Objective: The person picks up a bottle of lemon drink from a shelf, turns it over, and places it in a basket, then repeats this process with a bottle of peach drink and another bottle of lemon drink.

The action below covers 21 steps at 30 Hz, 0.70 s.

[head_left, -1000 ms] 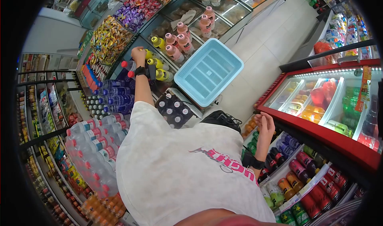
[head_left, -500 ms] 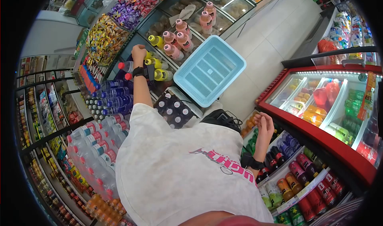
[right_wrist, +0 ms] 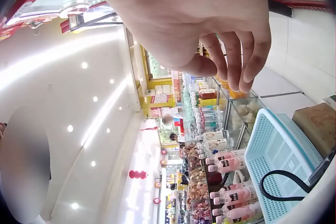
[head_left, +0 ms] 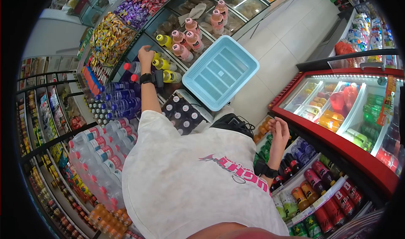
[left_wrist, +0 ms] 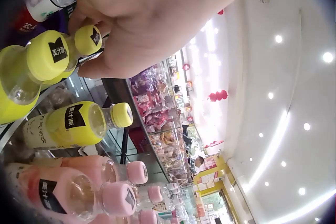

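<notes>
My left hand (head_left: 146, 56) is over a row of yellow bottles (head_left: 164, 64) on the glass counter. In the left wrist view its fingers curl round the neck of a yellow-capped bottle (left_wrist: 87, 40), beside other yellow bottles (left_wrist: 65, 126). Pink bottles (head_left: 194, 42) stand upright nearby, next to a light blue plastic basket (head_left: 221, 73) with nothing in it. Out to the right, my right hand (head_left: 279, 132) hangs in the air, its fingers loosely bent and holding nothing; the right wrist view shows the same hand (right_wrist: 210, 30) with an empty palm.
Bagged candy (head_left: 110, 40) lies left of the bottles. Purple-wrapped bottles (head_left: 122, 96) and packs of water (head_left: 101, 152) stand along the left side. A carton of dark bottles (head_left: 181, 113) is below the basket. A red-framed cooler (head_left: 333, 133) stands at the right.
The head view has shifted slightly. My left hand stays among the yellow bottles, and my right hand keeps nearly the same pose.
</notes>
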Each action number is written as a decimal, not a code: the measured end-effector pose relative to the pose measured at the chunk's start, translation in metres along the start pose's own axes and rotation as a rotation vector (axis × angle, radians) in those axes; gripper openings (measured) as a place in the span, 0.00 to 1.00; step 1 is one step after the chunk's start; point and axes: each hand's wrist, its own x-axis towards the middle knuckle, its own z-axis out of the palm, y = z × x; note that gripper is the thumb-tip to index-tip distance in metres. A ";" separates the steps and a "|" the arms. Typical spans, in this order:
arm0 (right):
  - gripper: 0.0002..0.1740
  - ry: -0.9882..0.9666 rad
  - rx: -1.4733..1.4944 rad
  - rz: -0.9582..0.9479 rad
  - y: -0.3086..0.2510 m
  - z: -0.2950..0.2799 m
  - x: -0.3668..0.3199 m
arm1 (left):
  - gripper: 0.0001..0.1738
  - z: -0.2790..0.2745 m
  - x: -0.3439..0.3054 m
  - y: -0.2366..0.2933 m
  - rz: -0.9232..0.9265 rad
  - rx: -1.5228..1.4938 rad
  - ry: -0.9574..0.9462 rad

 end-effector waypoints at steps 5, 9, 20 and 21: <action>0.13 0.006 0.004 -0.005 -0.002 -0.003 -0.003 | 0.22 -0.011 -0.020 0.010 0.218 0.115 0.261; 0.13 0.009 0.018 -0.026 -0.003 -0.008 -0.008 | 0.18 -0.039 -0.063 0.058 0.356 0.000 0.472; 0.13 0.100 0.104 -0.083 0.000 -0.038 -0.037 | 0.12 -0.011 -0.151 0.127 0.484 -0.466 0.244; 0.13 0.104 0.110 -0.091 0.002 -0.042 -0.041 | 0.12 -0.008 -0.171 0.148 0.491 -0.539 0.085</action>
